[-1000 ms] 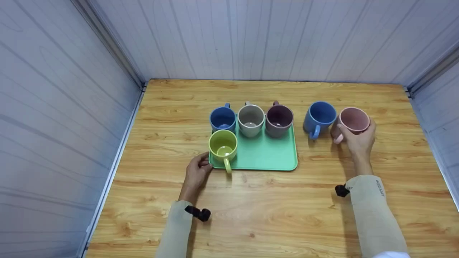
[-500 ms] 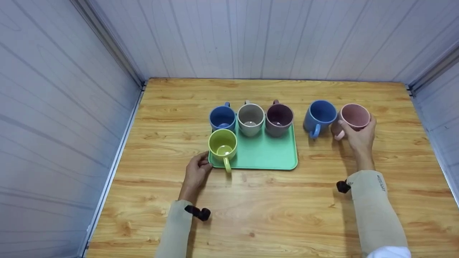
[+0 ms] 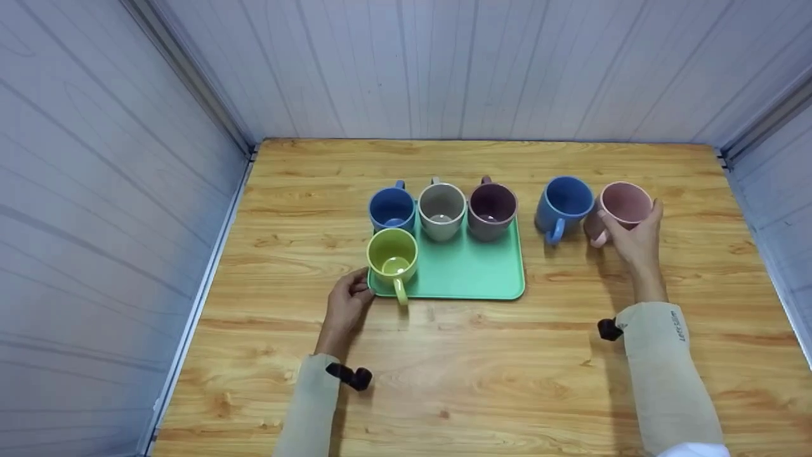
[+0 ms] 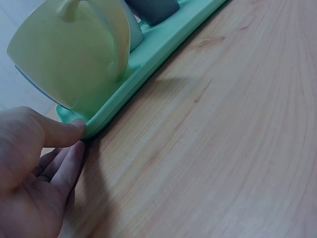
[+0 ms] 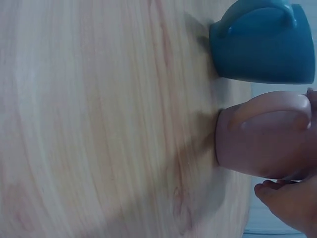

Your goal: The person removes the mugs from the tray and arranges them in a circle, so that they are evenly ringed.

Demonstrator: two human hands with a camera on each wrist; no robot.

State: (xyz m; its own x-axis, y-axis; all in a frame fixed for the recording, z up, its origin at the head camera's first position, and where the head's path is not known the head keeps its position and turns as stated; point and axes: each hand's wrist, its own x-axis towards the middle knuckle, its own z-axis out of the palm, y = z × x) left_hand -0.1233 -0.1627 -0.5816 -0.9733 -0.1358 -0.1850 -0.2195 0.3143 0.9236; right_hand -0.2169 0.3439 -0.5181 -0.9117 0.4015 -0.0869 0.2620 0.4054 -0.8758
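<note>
My left hand [image 3: 346, 304] pinches the near left corner of a green tray [image 3: 469, 273]; in the left wrist view the thumb [image 4: 72, 130] lies on the rim with fingers below. A yellow-green mug [image 3: 392, 254] stands at that corner, its handle towards me. Behind it, a blue mug [image 3: 391, 206], a grey mug [image 3: 441, 209] and a purple mug [image 3: 491, 209] form a row along the tray's back. To the right of the tray, my right hand [image 3: 639, 244] grips a pink mug [image 3: 625, 202] near its rim. The pink mug is upright, close beside another blue mug [image 3: 564, 203].
The wooden table [image 3: 444, 374] runs up to a pale back wall [image 3: 431, 70], with side walls left and right. Both sleeves carry a small black device, the left one [image 3: 350, 376] and the right one [image 3: 610, 329].
The pink mug in my right hand has shifted slightly away from me, beside the blue mug. My left hand stays at the tray corner, and the other mugs keep their places.
</note>
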